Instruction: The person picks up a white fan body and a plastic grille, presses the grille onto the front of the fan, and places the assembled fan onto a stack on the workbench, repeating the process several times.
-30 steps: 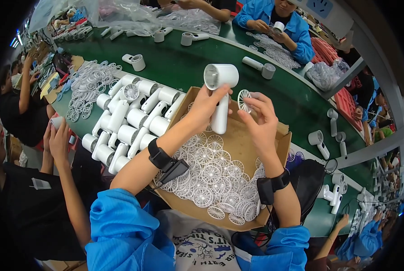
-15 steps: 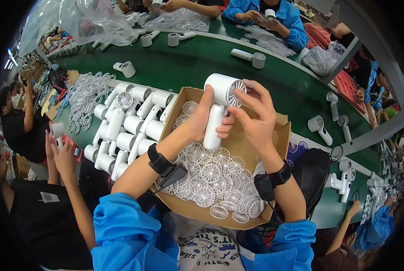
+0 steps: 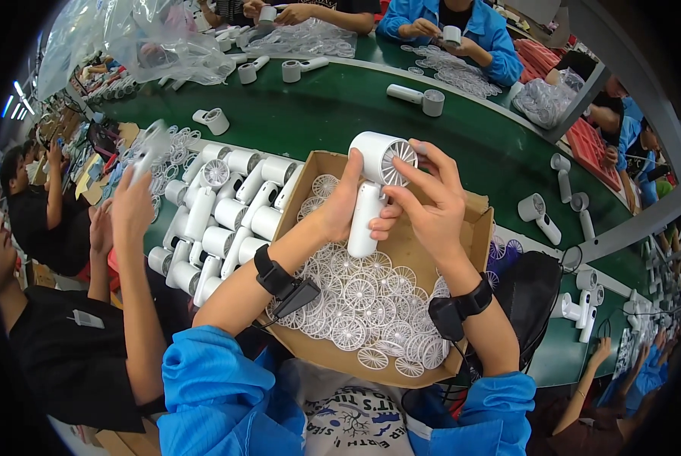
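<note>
I hold a white handheld fan (image 3: 372,158) above an open cardboard box, its handle pointing down and its round head turned to the right. My left hand (image 3: 336,204) is closed round the fan, with the thumb along the head and fingertips showing past the handle. A spoked white grille (image 3: 399,162) covers the head's right face. My right hand (image 3: 438,205) is closed at that face, its fingers bent over the grille and its rim. Loose white grilles (image 3: 359,295) lie heaped in the box (image 3: 473,251) below both hands.
Several white fans (image 3: 219,240) lie in rows left of the box. A green conveyor belt (image 3: 302,110) runs behind, carrying scattered fans. A co-worker's raised hand (image 3: 131,205) is at the left. A black bag (image 3: 511,292) and purple grilles (image 3: 500,247) sit right of the box.
The co-worker at the left has raised a fan, now blurred, up and toward the belt. My hands keep nearly the same hold on my fan; the whole view has shifted slightly.
</note>
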Action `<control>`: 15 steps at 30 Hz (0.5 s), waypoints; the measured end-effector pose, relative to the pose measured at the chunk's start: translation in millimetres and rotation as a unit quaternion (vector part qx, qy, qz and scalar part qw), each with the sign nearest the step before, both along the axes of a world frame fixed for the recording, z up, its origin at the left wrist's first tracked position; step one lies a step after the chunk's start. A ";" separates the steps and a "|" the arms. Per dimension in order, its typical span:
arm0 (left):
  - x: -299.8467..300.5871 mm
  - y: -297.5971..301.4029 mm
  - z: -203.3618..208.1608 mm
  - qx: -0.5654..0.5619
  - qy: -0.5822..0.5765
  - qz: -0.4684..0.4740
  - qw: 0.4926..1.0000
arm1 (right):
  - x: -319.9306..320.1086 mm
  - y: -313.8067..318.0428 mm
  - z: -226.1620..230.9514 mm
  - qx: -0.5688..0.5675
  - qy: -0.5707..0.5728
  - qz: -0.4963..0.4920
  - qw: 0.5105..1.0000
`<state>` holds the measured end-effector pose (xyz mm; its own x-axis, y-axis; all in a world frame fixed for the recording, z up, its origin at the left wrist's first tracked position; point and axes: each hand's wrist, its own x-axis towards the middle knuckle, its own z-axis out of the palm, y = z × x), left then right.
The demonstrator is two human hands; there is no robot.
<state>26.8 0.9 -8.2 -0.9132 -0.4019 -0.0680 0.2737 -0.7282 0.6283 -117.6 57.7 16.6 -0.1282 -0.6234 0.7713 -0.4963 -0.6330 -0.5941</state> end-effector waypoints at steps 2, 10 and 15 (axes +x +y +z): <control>5.1 0.4 1.0 0.005 0.007 0.008 1.000 | 1.6 -0.2 1.5 -0.001 0.015 -0.010 1.000; -0.9 7.6 8.6 0.043 0.001 -0.064 0.997 | -8.6 5.4 1.7 -0.017 0.124 -0.045 0.991; 12.2 -11.3 -0.5 0.013 0.042 -0.181 0.982 | -2.6 -2.4 -2.6 0.052 0.007 0.098 0.994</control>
